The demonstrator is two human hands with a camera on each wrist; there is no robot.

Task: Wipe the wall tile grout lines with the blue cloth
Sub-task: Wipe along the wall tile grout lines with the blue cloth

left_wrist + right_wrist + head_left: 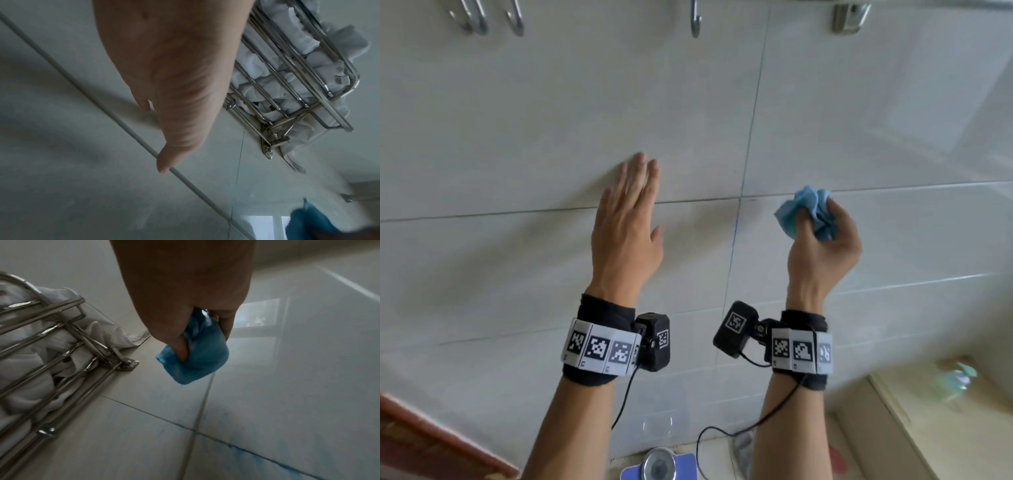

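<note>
Facing the tiled wall (551, 102), both hands are seen raised in the head view. The left hand (625, 228) is laid flat against the wall with fingers straight and close together, its fingertips above the horizontal grout line (482, 214) and its palm across that line; nothing is held by it. The blue cloth (806, 212) is bunched and gripped by the right hand (825, 245), with thumb and fingers curled round it. The cloth is held just right of the vertical grout line (748, 150), near the crossing of the two lines; whether it touches the tile cannot be told. Blue staining is seen along the grout near the crossing in the right wrist view, where the cloth (197, 356) hangs from the hand (191, 293). A metal rack (51, 345) holding white fabric (26, 363) is mounted on the wall. Metal hooks (515, 20) are fixed along the top of the head view. Marker bands and black cameras are worn at both wrists.
</note>
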